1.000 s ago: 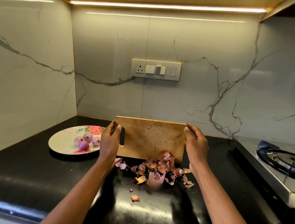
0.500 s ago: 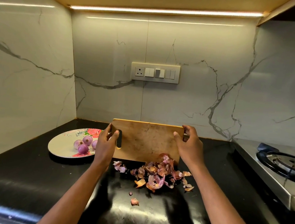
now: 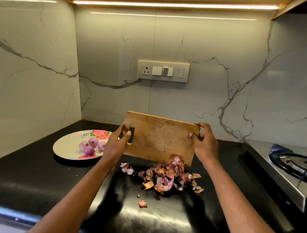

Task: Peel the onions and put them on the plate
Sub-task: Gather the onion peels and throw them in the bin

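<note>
Wooden cutting board (image 3: pixel 161 138) is what you are gripping at both short ends: your left hand (image 3: pixel 115 146) is curling round the slotted handle end with the thumb by the slot, and your right hand (image 3: pixel 205 146) is pinching the opposite edge. You are holding it tilted up on its long axis, running left to right across mid-frame, with the lower right corner dipping into the onion skins (image 3: pixel 168 175) piled just below on the black counter (image 3: pixel 32 176). Outward to centre left, four peeled onions (image 3: pixel 91 145) are sitting on the floral plate (image 3: pixel 66 148), nearer your left hand, so peeling looks finished. Far right, a stove burner (image 3: pixel 297 164) is showing.
</note>
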`<state>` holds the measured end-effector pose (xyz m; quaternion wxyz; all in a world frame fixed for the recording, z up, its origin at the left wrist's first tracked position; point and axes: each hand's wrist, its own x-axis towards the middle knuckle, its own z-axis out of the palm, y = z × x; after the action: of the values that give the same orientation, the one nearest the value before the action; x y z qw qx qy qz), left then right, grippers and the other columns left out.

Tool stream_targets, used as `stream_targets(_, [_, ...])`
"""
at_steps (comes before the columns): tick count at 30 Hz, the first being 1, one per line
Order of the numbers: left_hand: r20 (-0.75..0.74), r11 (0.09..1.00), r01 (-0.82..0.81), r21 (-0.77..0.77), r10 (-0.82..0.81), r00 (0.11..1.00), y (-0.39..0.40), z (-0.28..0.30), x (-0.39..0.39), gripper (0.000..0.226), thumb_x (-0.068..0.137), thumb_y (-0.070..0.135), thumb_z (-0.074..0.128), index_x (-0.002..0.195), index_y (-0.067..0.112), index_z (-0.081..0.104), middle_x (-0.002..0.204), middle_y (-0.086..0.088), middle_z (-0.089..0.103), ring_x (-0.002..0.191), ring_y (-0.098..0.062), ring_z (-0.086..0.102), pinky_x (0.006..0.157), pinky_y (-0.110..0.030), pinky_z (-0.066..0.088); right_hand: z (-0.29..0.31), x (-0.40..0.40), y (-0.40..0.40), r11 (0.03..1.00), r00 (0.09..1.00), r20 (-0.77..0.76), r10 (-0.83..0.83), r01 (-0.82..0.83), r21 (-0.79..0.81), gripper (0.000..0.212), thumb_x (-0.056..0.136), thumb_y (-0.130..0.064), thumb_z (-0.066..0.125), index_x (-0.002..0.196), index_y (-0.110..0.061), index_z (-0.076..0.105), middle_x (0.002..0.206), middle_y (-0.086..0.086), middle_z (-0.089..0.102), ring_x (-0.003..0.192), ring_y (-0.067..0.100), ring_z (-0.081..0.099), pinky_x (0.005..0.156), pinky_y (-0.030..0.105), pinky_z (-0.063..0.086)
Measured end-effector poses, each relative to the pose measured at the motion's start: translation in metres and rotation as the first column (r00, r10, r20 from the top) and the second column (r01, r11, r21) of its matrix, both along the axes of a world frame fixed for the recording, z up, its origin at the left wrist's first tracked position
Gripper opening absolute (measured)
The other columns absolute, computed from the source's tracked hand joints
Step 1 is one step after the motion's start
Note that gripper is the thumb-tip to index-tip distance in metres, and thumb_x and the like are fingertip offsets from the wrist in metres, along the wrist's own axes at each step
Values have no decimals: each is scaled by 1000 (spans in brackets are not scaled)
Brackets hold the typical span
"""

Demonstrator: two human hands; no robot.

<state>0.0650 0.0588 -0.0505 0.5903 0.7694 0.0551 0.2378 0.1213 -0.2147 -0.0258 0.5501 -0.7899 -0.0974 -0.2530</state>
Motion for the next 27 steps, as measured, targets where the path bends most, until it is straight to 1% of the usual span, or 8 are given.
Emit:
stream_targets(3, [11, 997, 52, 65, -53, 999, -11, 23, 14, 60, 89, 66, 47, 141, 37, 49, 134, -5, 55, 122, -32, 54, 102, -56, 48, 2, 3, -17, 999, 999, -27, -21, 22, 26, 31, 95, -31, 67, 121, -35, 50, 94, 4, 66, 85, 24, 66, 66, 40, 58])
stream_targets(5, [20, 996, 82, 33, -83, 996, -27, 37, 24, 62, 93, 61, 49, 150, 36, 40, 141, -1, 46, 130, -26, 47, 107, -53, 44, 3, 2, -32, 999, 999, -34, -22, 23, 43, 30, 94, -31, 68, 116, -36, 47, 93, 3, 65, 85, 25, 68, 71, 50, 61])
stream_targets(7, [36, 995, 103, 8, -103, 994, -48, 51, 33, 62, 101, 48, 50, 157, 30, 29, 147, -1, 34, 134, -24, 38, 113, -52, 36, 4, -1, -48, 997, 999, -40, -22, 24, 71, 31, 92, -31, 70, 112, -31, 46, 94, 0, 63, 87, 23, 68, 69, 53, 61])
stream_targets(10, [56, 987, 150, 49, -153, 987, -78, 65, 49, 65, 102, 43, 52, 158, 27, 25, 153, -4, 27, 141, -27, 33, 115, -53, 31, 8, -6, -72, 999, 998, -63, -27, 29, 34, 38, 88, -34, 75, 110, -22, 47, 95, -6, 59, 82, 12, 64, 63, 51, 62])
stream_targets(16, [4, 951, 284, 121, -286, 958, -134, 71, 72, 72, 99, 42, 58, 158, 29, 19, 163, -4, 23, 146, -29, 30, 117, -53, 28, 5, -18, -122, 993, 990, -139, -29, 45, 114, 29, 90, -31, 73, 111, -19, 56, 103, -1, 65, 86, 14, 68, 57, 49, 62])
stream_targets(22, [-45, 905, 337, 259, -337, 941, -210, 35, 62, 65, 99, 32, 60, 156, 22, 30, 160, -7, 30, 145, -29, 33, 116, -52, 35, -17, -32, -151, 935, 967, -253, -15, 103, 338, 21, 95, -23, 68, 103, -16, 50, 110, 5, 59, 97, 26, 64, 56, 53, 61])
stream_targets(25, [-135, 874, 370, 316, -345, 929, -247, 5, 44, 65, 100, 36, 58, 156, 19, 29, 162, -10, 24, 148, -29, 28, 120, -48, 29, -27, -33, -157, 869, 946, -321, -43, 194, 455, 22, 95, -23, 68, 101, -18, 46, 116, 12, 58, 97, 35, 66, 52, 47, 60])
stream_targets(27, [-198, 826, 411, 387, -361, 911, -263, -13, 34, 66, 99, 39, 58, 156, 20, 29, 162, -11, 22, 149, -29, 26, 120, -45, 25, -34, -36, -162, 857, 929, -363, -72, 244, 454, 23, 96, -21, 67, 102, -18, 45, 117, 14, 58, 96, 34, 67, 50, 41, 58])
